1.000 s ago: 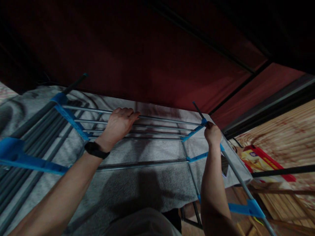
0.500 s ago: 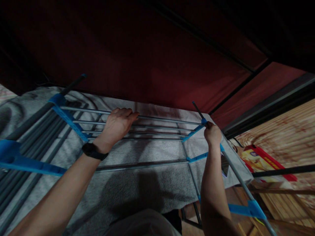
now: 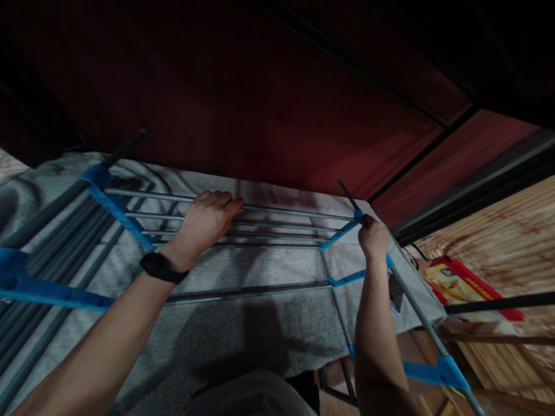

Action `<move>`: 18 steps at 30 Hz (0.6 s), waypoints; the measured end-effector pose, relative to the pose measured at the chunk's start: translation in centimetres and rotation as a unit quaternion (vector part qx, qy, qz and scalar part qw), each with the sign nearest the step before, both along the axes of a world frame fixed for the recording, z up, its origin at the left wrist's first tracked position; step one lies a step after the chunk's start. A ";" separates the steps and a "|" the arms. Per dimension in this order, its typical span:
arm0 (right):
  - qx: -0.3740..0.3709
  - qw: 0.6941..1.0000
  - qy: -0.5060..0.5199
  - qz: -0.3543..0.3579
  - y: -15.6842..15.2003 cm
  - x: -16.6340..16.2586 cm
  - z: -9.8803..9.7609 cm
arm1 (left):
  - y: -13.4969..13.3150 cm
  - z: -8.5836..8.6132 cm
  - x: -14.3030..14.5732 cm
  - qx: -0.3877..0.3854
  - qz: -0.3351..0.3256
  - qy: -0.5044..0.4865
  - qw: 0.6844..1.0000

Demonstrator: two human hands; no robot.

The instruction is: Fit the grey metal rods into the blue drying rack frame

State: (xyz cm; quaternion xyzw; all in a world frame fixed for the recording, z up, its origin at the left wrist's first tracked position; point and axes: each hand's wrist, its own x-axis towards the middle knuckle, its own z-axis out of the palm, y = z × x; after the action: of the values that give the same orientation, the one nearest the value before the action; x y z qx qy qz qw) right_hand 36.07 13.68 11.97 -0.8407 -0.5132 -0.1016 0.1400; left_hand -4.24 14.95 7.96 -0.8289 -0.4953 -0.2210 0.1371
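Note:
A rack frame of grey metal tubes joined by blue plastic brackets lies across a grey cloth. My left hand (image 3: 210, 216), with a black watch (image 3: 162, 267) on its wrist, is wrapped over the top horizontal tube (image 3: 286, 211) near the middle. At the far right corner my right hand (image 3: 373, 234) is closed round the end of the rack by a blue bracket (image 3: 342, 231); its fingers are partly hidden. Another blue bracket (image 3: 117, 208) holds the left ends of the crossbars.
Several loose grey tubes (image 3: 65, 248) lie side by side on the grey cloth (image 3: 260, 323) at left. A dark red panel (image 3: 243, 104) stands behind. Low at right are a red and yellow package (image 3: 468, 289) and a wooden slatted piece (image 3: 498, 361).
The left end of the rack has shifted slightly to the left. Both hands keep nearly the same place on the frame.

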 end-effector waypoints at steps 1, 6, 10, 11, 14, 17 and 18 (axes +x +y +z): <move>-0.001 1.000 -0.003 0.001 0.0 0.0 -0.1 | -0.1 0.2 0.0 0.007 -0.001 0.003 1.000; 0.006 1.000 -0.011 -0.001 -0.3 0.7 -1.2 | -0.6 0.5 0.2 0.017 -0.014 0.003 1.000; 0.073 0.996 -0.025 0.039 0.2 0.8 -2.9 | -0.4 -0.2 -0.1 0.023 -0.014 -0.007 1.000; 0.103 0.991 -0.035 0.071 0.4 0.5 -3.3 | -0.4 -0.3 -0.2 0.025 -0.015 -0.008 1.000; 0.151 0.962 -0.057 0.222 1.0 -1.1 -4.6 | -0.5 -0.5 -0.4 0.021 -0.023 -0.009 0.999; 0.129 0.930 -0.050 0.340 1.7 -3.1 -5.8 | -0.5 -0.5 -0.5 0.015 -0.024 -0.009 1.000; 0.119 0.923 -0.045 0.362 1.9 -3.6 -6.1 | -0.6 -0.5 -0.5 0.015 -0.023 -0.009 1.000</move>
State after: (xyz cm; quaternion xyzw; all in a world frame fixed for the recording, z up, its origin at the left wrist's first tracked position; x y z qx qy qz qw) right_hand 32.48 15.53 5.90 -0.5691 -0.7727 -0.1415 0.2430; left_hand -4.72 14.39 7.43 -0.8357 -0.4743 -0.2391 0.1396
